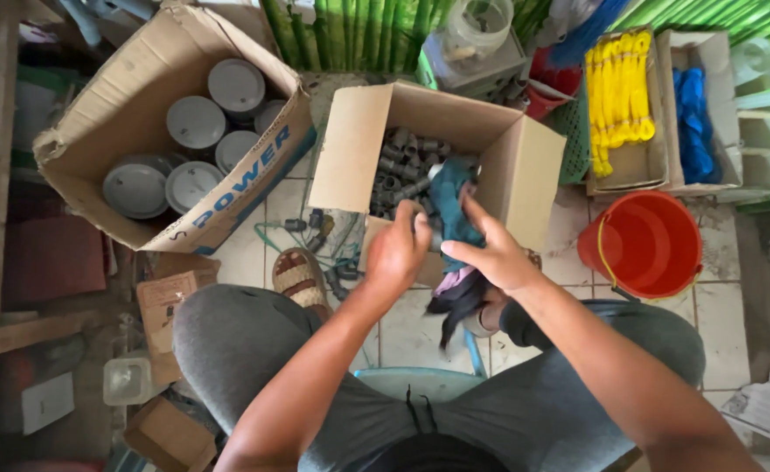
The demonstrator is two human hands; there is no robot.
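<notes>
Seen from above, a seated person in grey trousers works over a tiled floor crowded with boxes, both bare hands meeting just in front of an open cardboard box (516, 166) filled with short grey pipe fittings (400, 166). The left hand (396, 253) is closed into a loose fist, its fingers curled around something at the cloth's edge; what exactly it grips cannot be told. The right hand (494, 253) pinches a dark teal cloth (451, 205) between thumb and fingers, the cloth rising over the near wall of the box and trailing down in dark and pinkish folds between the knees. A small pale round fitting (477, 323) shows just below the right wrist, partly hidden by the cloth. To the person's left, a larger tilted cardboard carton (131, 105) holds several round grey caps (194, 122). A sandalled foot (299, 278) rests on the tiles beside loose dark fittings and a green cord. To the right stands an orange bucket (647, 245), and beyond it a tray of yellow rope bundles (616, 96) sits next to one of blue rope bundles (693, 122), against a wall of green bamboo-like stalks.
</notes>
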